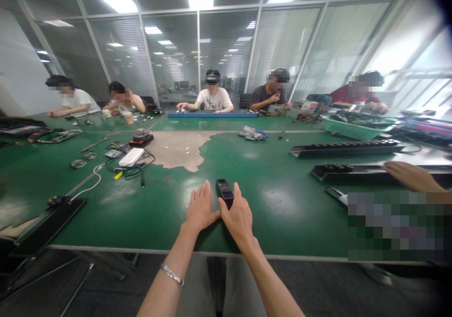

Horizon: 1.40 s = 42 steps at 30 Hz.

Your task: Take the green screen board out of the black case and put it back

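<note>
A small black handheld device [225,188] with a dark screen-like panel lies on the green table in front of me. My right hand [237,215] rests at its near end, thumb and index finger apart on either side of it; whether they touch it I cannot tell. Just to the left, my left hand [201,209] lies palm down with its fingers stretched forward and nothing in it. Its thumb reaches across to the right hand's thumb. A silver bracelet [172,275] circles my left wrist.
A white box [132,157] with cables and a pair of glasses [83,160] lie to the left. At right are long black strips [348,148], a green basket [356,126] and a co-worker's hand [411,175]. Several people sit along the far side.
</note>
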{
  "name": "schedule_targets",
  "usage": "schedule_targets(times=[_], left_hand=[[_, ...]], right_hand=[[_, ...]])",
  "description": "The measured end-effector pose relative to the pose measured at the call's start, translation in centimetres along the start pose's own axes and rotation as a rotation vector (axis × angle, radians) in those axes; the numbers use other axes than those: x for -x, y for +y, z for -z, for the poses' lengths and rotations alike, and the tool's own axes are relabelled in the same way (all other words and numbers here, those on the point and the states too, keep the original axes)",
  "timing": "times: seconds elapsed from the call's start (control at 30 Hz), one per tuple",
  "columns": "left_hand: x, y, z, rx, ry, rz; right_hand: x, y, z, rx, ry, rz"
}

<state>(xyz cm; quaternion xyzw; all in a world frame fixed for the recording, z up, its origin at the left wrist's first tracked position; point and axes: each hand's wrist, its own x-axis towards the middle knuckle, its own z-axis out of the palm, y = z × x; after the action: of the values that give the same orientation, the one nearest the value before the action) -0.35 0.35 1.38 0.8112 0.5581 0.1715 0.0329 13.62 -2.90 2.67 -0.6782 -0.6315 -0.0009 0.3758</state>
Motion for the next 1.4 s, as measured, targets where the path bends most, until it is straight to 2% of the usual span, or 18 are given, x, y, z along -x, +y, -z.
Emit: schedule_targets(times=[0.23,0.4,0.53,0.67,1.03,1.23,1.4], left_hand=[[-0.1,-0.1,0.1,0.01,-0.026,0.003],[0.0,0.1,0.2,0.024,-0.015,0.033],[0.0,0.1,0.2,0.013,-0.007,0.022],[0.0,-0.1,0.1,0.016,0.008,0.012],[-0.1,-0.4,-0.6,0.014,0.047,-0.014],[-0.1,-0.4,-0.7,0.007,0.053,-0.012],[0.0,-0.3,-0.5,0.01,0.052,-0.013]], right_hand=[[-1.9,-1.0,2.4,-0.155,0.095,-0.053],[-3.0,1.4,3.8,-0.159,0.194,-0.124],[-2.5,4.2,3.4,-0.105,0.16,-0.175],[-1.7,5.7,2.4,-0.078,0.111,-0.189],[-0.8,6.0,1.3,0.04,0.072,-0.117],[-0.6,6.7,0.7,0.02,0.134,-0.071],[-0.5,6.5,1.0,-0.013,0.173,-0.025]])
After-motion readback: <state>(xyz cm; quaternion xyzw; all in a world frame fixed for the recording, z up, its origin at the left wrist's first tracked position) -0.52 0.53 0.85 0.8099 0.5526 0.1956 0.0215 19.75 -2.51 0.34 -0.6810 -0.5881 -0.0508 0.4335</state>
